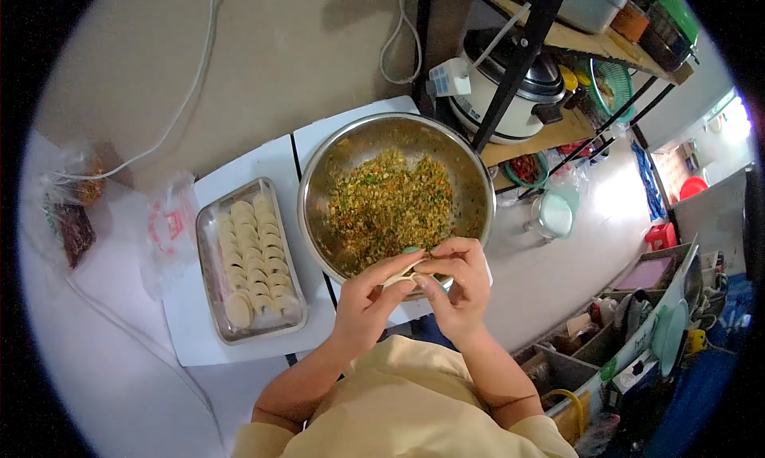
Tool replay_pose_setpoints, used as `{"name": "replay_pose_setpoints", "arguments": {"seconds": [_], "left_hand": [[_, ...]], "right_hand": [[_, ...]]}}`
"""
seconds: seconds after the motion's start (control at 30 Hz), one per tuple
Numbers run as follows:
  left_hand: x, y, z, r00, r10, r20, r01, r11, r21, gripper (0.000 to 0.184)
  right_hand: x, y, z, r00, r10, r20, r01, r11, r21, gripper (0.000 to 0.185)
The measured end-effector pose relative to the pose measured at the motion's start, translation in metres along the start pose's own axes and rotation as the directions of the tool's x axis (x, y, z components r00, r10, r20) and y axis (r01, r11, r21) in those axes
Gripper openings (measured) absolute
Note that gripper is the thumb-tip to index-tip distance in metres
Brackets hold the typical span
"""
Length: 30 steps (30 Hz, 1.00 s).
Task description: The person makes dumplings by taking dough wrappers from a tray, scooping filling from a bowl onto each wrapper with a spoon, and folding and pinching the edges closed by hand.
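Observation:
Over the near rim of a large steel bowl [316, 183], my left hand [368, 302] and my right hand [458, 286] pinch a pale dumpling [401, 277] between thumbs and fingers. Part of its folded dough edge shows; the rest is hidden by my fingertips. Chopped yellow-green filling [389, 207] lies in the bowl. A small pale green thing [410, 250] shows by my fingertips, too covered to name. To the left, a metal tray [209, 275] bears rows of folded dumplings [253, 255], with a round, flat-looking piece of dough [239, 309] at its near end.
Bowl and tray stand on white tabletops [187, 334]. Plastic bags [171, 227] lie to the left. At the right, a rack [518, 67] holds a rice cooker [510, 99] and pans. Boxes and kitchen goods [590, 346] line the lower right.

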<state>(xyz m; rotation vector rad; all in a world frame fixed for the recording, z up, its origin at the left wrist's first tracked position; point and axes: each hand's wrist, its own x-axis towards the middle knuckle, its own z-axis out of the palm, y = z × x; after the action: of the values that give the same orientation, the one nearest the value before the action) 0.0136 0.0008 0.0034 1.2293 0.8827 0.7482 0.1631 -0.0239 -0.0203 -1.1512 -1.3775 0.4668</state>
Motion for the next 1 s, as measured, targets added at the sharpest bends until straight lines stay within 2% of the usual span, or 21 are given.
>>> {"name": "replay_pose_setpoints", "arguments": {"seconds": [0.13,0.23,0.3,0.37,0.43,0.47,0.53,0.57,0.6,0.63,0.73,0.87,0.93,0.97,1.0], "left_hand": [[0.0,-0.011,-0.002,0.993,0.116,0.021,-0.116,0.993,0.009,0.035],[0.0,-0.011,-0.001,0.989,0.147,0.021,-0.147,0.989,0.011,0.036],[0.0,-0.009,-0.001,0.998,0.064,0.004,-0.064,0.998,0.007,0.034],[0.0,-0.01,0.0,0.998,0.064,0.008,-0.064,0.998,0.005,0.033],[0.0,-0.011,0.001,0.998,0.062,0.011,-0.062,0.998,0.006,0.031],[0.0,-0.012,0.002,0.993,0.119,0.005,-0.119,0.993,-0.026,0.03],[0.002,-0.015,0.003,0.985,0.175,-0.005,-0.175,0.983,-0.057,0.028],[0.004,-0.018,0.003,0.977,0.213,-0.023,-0.214,0.973,-0.085,0.027],[0.005,-0.02,0.002,0.967,0.25,-0.043,-0.254,0.961,-0.112,0.026],[0.006,-0.022,0.002,0.967,0.252,-0.043,-0.255,0.96,-0.112,0.026],[0.007,-0.026,0.004,0.97,0.236,-0.062,-0.244,0.945,-0.219,0.026],[0.007,-0.023,0.007,0.978,0.197,-0.065,-0.208,0.934,-0.292,0.026],[0.007,-0.023,0.006,0.983,0.17,-0.075,-0.185,0.936,-0.298,0.026],[0.007,-0.025,0.004,0.987,0.153,-0.052,-0.162,0.949,-0.27,0.028],[0.006,-0.026,0.002,0.99,0.136,-0.029,-0.139,0.96,-0.242,0.032]], "right_hand": [[0.0,0.003,-0.002,1.0,0.002,0.03,-0.006,0.987,0.158,0.014],[-0.001,0.005,-0.003,0.997,0.012,0.075,-0.02,0.994,0.107,0.013],[-0.002,0.005,-0.004,0.997,0.001,0.082,-0.006,0.998,0.064,0.013],[-0.003,0.006,-0.003,0.996,-0.016,0.082,0.014,1.0,0.02,0.013],[-0.009,0.005,0.005,0.996,0.048,-0.077,-0.034,0.983,0.18,0.012],[-0.009,0.006,0.007,0.996,0.048,-0.079,-0.033,0.983,0.18,0.012],[-0.01,0.009,0.01,0.957,0.239,-0.162,-0.138,0.872,0.47,0.016],[-0.012,0.012,0.01,0.958,0.238,-0.162,-0.137,0.872,0.47,0.016],[-0.015,0.015,0.01,0.949,0.294,-0.11,-0.189,0.813,0.55,0.019],[-0.018,0.017,0.01,0.937,0.345,-0.051,-0.241,0.745,0.622,0.021],[-0.019,0.019,0.013,0.931,0.363,-0.03,-0.246,0.686,0.685,0.024],[-0.016,0.018,0.015,0.919,0.388,-0.074,-0.232,0.682,0.693,0.016],[-0.012,0.019,0.013,0.945,0.312,-0.098,-0.228,0.844,0.485,0.009],[-0.009,0.018,0.011,0.945,0.314,-0.096,-0.231,0.843,0.485,0.009],[-0.005,0.013,0.009,0.965,0.233,-0.118,-0.181,0.923,0.341,0.007]]}}
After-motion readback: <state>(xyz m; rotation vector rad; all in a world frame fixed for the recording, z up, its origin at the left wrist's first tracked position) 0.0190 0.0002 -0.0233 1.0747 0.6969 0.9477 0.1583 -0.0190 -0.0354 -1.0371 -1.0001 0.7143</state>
